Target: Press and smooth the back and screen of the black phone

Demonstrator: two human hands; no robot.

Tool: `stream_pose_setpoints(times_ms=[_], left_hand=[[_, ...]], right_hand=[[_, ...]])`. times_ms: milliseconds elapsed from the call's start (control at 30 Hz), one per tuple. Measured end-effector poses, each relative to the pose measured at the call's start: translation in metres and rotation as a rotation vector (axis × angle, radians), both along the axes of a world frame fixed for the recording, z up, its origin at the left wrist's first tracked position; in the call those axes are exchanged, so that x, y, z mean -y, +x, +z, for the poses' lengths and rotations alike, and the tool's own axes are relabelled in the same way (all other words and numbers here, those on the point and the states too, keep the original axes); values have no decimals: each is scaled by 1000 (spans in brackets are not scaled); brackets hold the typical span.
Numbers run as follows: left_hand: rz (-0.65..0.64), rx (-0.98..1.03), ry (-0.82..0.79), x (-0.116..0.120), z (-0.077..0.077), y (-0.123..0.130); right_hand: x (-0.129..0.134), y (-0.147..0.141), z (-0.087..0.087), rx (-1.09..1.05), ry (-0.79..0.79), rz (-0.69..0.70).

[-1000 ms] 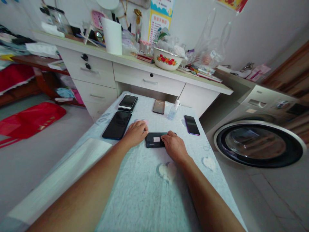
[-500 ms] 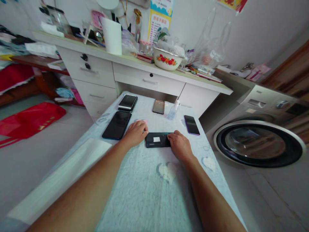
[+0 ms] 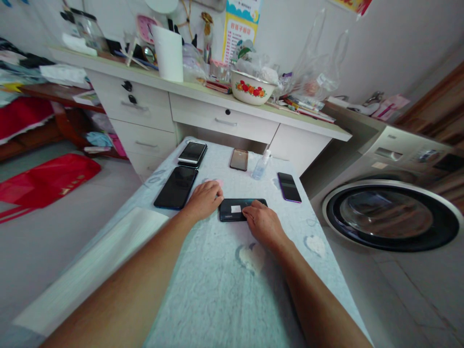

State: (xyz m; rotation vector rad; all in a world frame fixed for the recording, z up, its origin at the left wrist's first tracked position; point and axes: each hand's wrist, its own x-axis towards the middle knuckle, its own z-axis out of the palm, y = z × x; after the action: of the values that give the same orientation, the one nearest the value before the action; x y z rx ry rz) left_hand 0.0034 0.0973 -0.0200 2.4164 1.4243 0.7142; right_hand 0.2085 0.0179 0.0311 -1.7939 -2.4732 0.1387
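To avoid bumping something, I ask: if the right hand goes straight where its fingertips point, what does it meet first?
Probably the white label on the dark phone, just ahead of the right hand; whether they touch is unclear.

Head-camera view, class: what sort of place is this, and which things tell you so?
Probably a room in a home: a front-loading washing machine stands at the right, and a white drawer unit carries a flowered bowl among household odds and ends.
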Motion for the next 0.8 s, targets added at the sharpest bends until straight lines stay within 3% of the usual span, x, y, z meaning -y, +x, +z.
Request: stream_pose_setpoints(times_ms=[800], left_hand=[[23, -9, 11, -1, -3, 0]], right_hand=[[7, -50, -15, 48, 44, 236]])
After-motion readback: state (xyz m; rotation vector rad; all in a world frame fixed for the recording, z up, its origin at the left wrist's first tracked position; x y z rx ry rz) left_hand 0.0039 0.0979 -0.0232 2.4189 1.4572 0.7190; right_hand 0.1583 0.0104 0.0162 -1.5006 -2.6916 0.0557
